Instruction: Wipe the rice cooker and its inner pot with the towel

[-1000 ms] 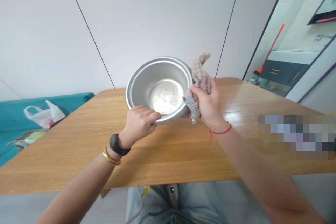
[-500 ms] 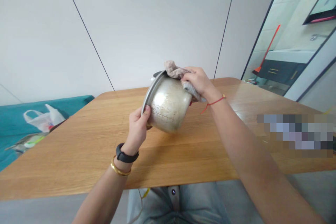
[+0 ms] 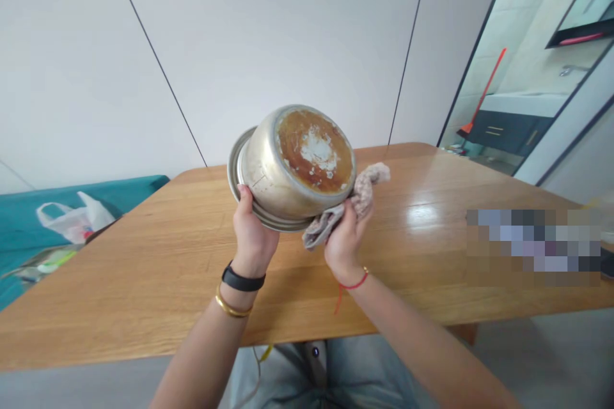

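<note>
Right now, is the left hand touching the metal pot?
Touching. The head view shows the left hand at the metal pot, its thumb lying across the rim with no gap.

Around the wooden table point(image 3: 119, 307), as I face it: twelve o'clock, dark-seamed white panelled wall point(image 3: 288, 32); nine, teal sofa point(image 3: 132, 193) bearing a white plastic carrier bag point(image 3: 77, 220); two, red-handled broom point(image 3: 488, 86), tilted beside a washbasin vanity point(image 3: 527, 103).
</note>
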`<state>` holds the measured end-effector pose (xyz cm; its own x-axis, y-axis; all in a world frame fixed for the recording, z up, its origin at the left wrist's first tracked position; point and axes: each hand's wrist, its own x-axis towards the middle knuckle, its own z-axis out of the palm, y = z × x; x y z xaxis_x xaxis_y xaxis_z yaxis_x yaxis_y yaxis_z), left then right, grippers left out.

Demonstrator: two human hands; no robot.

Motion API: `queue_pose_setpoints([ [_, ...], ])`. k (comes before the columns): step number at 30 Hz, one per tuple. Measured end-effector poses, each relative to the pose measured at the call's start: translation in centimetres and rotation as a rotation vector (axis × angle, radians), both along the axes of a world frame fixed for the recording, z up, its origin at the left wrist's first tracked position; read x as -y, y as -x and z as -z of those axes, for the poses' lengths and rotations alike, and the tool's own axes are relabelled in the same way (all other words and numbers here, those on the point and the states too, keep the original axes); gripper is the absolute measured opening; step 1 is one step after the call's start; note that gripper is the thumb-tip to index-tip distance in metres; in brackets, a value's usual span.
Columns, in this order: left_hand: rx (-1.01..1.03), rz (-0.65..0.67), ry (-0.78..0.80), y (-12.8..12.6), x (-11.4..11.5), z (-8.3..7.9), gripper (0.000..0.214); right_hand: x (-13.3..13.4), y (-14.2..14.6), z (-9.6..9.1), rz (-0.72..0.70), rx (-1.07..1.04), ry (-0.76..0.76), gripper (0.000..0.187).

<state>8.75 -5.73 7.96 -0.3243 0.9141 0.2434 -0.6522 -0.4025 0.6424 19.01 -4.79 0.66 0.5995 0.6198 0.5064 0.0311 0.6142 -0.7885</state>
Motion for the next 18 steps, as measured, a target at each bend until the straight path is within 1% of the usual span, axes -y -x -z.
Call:
queue_pose_setpoints([
  [2,0.005,-0.007,0.008,-0.6,0.2,0.1,0.042,2.3,1.5,0.7,0.117,0.103,-0.004,0.059],
  [4,0.001,-0.047,0.032,-1.1,0.4,0.1,0.044,3.6,2.4,1.0,0.202,0.300,-0.065,0.060],
  [6,0.013,-0.079,0.071,-1.4,0.6,-0.1,0.045,3.8,2.6,0.9,0.304,0.452,-0.152,0.063],
  [9,0.074,-0.078,0.106,-1.4,1.0,-0.5,0.045,3.0,1.9,-0.2,0.397,0.613,-0.268,0.065],
  [11,0.109,-0.049,0.095,-1.2,1.2,-0.6,0.045,2.7,1.3,-1.4,0.431,0.752,-0.291,0.061],
  [13,0.126,-0.022,0.080,-0.9,1.2,-0.4,0.044,2.9,0.9,-3.0,0.428,0.941,-0.265,0.057],
  [16,0.157,-0.011,0.087,-0.6,1.0,0.4,0.039,3.6,0.6,-6.0,0.353,1.200,-0.206,0.054],
  [18,0.196,0.007,0.115,-0.6,0.9,1.0,0.040,3.7,0.3,-8.5,0.264,1.302,-0.152,0.053],
])
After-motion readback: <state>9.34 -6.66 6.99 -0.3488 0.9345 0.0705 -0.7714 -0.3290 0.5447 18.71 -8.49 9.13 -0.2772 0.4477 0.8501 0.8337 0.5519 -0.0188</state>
